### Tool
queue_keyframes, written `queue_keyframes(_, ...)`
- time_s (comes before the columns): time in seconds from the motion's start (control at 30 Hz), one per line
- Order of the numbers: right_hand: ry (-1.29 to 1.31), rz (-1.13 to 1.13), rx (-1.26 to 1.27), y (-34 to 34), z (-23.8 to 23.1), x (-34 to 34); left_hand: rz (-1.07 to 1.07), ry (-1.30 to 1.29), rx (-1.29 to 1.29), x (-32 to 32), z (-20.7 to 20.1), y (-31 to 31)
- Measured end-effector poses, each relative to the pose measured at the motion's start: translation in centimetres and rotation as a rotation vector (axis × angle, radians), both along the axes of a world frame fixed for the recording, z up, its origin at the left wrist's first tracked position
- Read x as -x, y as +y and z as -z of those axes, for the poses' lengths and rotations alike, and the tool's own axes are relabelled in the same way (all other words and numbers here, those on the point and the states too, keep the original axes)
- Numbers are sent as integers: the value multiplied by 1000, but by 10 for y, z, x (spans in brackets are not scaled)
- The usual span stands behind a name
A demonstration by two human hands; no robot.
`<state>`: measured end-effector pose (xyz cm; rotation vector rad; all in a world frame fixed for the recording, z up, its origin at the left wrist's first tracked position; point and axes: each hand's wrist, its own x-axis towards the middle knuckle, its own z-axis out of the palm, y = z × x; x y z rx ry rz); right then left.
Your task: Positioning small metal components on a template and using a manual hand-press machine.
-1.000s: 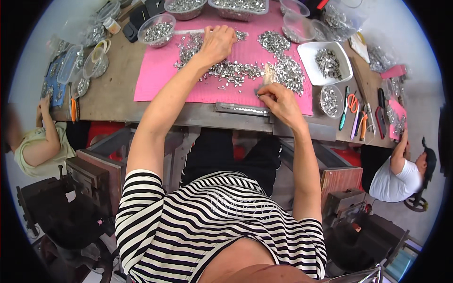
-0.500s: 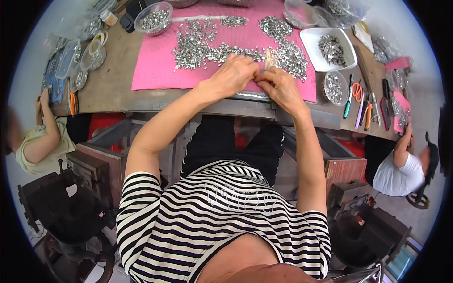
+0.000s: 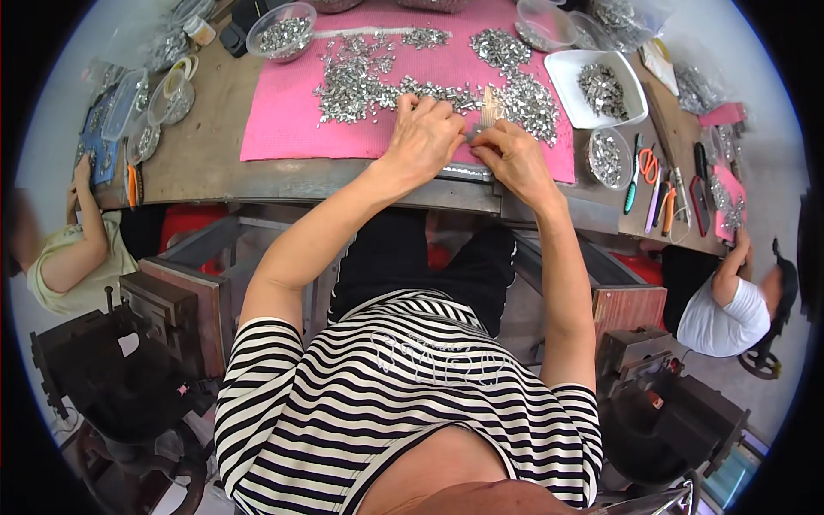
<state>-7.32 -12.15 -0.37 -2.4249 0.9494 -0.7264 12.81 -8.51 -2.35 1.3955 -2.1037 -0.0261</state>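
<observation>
My left hand is curled at the front of the pink mat, its fingers bent beside a pile of small silvery metal pieces. Close to its right, my right hand has thumb and forefinger drawn together in a pinch. A small gap parts the two sets of fingertips. Whatever either hand grips is too small or hidden to make out. Just below the hands, a narrow metal strip with a row of small shiny pieces lies along the table's front edge. More silvery pieces lie beyond my right hand.
On the right stand a white tray and a clear tub of metal pieces, beside orange-handled scissors and pliers. A clear bowl stands at the back left. People sit at far left and far right.
My left forearm has swung a little to the right, and the left hand's knuckles are raised higher. The fingertips of my two hands have come slightly apart. My right hand has barely moved.
</observation>
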Motion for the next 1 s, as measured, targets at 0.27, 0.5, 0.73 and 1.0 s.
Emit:
queue_keyframes(0.27, -66, 85, -166, 12, -8, 9, 32, -87, 27, 3, -6, -1)
queue_keyframes(0.5, -342, 194, -159, 58, 12, 4, 92, -3, 62, 7, 2, -5)
queue_keyframes(0.73, -364, 241, -16, 66, 24, -8, 174, 103, -41, 4, 8, -6)
queue_keyframes(1.0, -124, 195, 408, 64, 17, -8, 262, 458, -280, -4, -12, 18)
